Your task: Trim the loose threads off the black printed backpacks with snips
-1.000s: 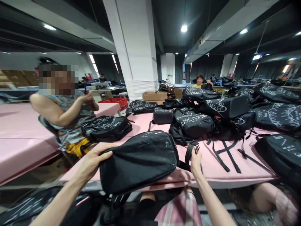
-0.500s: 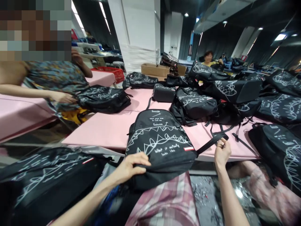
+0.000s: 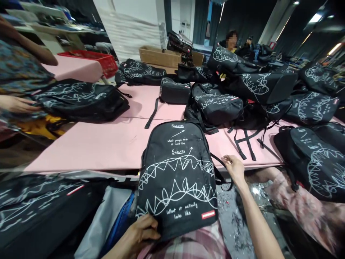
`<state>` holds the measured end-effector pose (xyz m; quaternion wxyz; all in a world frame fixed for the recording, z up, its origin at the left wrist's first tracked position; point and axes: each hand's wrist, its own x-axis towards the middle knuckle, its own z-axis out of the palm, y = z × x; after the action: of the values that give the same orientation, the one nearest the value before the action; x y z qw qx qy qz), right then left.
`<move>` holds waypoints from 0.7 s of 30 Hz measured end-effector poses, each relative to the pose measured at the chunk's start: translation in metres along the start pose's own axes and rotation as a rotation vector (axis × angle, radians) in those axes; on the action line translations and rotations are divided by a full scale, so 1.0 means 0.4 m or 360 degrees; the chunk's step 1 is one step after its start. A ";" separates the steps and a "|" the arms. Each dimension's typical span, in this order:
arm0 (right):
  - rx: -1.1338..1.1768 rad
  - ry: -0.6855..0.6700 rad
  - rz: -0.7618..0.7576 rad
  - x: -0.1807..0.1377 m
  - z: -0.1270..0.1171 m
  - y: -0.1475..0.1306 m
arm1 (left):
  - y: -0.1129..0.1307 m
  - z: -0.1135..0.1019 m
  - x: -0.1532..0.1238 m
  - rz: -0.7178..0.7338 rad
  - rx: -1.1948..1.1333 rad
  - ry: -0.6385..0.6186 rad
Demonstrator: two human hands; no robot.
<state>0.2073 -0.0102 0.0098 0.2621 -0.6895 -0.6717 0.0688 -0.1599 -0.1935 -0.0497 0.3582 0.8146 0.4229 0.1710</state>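
Observation:
In front of me a black backpack (image 3: 179, 172) with white scribbled zigzags and lettering leans upright against the table edge, its base by my lap. My left hand (image 3: 145, 230) is closed on its lower left corner, the fingertips on the front and the thumb partly out of sight. To the right of the bag, my right hand (image 3: 234, 167) pinches a thin black strap (image 3: 217, 159), which runs from the bag's side and hangs in a loop below the fingers. A small red label (image 3: 208, 214) shows near the bag's lower right corner.
Similar backpacks (image 3: 218, 100) crowd the back and right of the pink table (image 3: 107, 144). Another bag (image 3: 40, 208) lies at my lower left. Across on the left, a person's hand (image 3: 18, 104) touches a backpack (image 3: 83, 99). Behind are a red crate (image 3: 107, 66) and a cardboard box (image 3: 159, 57).
The backpack has come closer to me and stands more upright. My left hand has moved down with its corner. My right hand has drawn in toward the bag, and the view has tilted downward.

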 end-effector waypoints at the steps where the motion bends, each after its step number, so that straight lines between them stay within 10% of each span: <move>1: 0.0132 -0.0101 -0.0114 0.001 0.017 -0.019 | -0.001 0.002 -0.001 0.0004 0.0033 -0.0016; 11: 0.0311 -0.0582 -0.0373 0.026 0.068 -0.101 | 0.049 -0.083 0.100 0.0003 0.0087 -0.0219; 21: 0.0106 -0.0137 -0.0177 0.156 0.116 -0.134 | 0.021 -0.221 0.674 -0.0143 0.0863 0.0917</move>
<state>0.1444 0.0601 0.0105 0.2592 -0.6385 -0.7169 0.1058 -0.0490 0.0609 0.0103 0.0040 0.7791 0.5710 0.2589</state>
